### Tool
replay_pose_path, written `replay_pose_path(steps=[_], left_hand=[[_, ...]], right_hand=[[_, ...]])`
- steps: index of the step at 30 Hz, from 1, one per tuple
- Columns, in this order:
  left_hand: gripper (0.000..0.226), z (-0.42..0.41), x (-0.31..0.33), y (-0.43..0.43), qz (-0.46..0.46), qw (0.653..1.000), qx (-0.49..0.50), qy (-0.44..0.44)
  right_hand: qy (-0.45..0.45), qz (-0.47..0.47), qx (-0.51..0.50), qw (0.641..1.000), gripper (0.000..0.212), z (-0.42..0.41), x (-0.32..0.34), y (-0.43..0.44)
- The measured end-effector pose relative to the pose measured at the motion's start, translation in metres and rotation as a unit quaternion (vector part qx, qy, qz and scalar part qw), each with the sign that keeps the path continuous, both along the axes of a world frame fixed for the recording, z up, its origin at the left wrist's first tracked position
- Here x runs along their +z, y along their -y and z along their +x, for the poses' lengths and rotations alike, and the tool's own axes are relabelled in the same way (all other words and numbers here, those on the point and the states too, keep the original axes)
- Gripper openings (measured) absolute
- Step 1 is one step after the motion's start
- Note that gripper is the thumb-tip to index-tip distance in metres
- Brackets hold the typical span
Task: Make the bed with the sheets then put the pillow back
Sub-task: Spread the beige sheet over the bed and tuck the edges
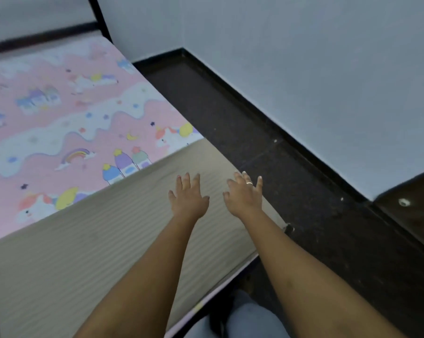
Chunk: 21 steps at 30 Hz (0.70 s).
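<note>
A pink sheet (67, 123) printed with unicorns and rainbows covers the far part of the bed. A beige ribbed sheet (89, 245) lies over the near part, its far edge running diagonally across the pink one. My left hand (189, 197) rests flat on the beige sheet with fingers spread. My right hand (245, 197), wearing a ring, lies flat beside it near the bed's right edge, fingers straight. Neither hand holds anything. No pillow is in view.
A dark floor (267, 147) runs along the bed's right side up to a pale wall (303, 57) with a black skirting. A black bed frame (97, 18) stands at the far end. My knee in light trousers (250, 318) is beside the bed's near edge.
</note>
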State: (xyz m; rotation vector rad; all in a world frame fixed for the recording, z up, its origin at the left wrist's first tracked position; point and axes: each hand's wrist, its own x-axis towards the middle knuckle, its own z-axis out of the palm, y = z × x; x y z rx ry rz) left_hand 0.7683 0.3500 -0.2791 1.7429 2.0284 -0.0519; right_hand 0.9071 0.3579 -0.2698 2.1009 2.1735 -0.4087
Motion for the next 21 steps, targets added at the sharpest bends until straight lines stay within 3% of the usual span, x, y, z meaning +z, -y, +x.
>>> replay_pose_path(steps=[6, 21], left_hand=[[0.071, -0.01, 0.072, 0.0, 0.124, 0.992, 0.026, 0.003], [0.073, 0.065, 0.099, 0.165, 0.135, 0.988, 0.075, 0.005]], right_hand=[[-0.018, 0.048, 0.024, 0.998, 0.05, -0.014, 0.049, 0.023], [0.006, 0.046, 0.066, 0.997, 0.063, 0.063, 0.086, 0.167]])
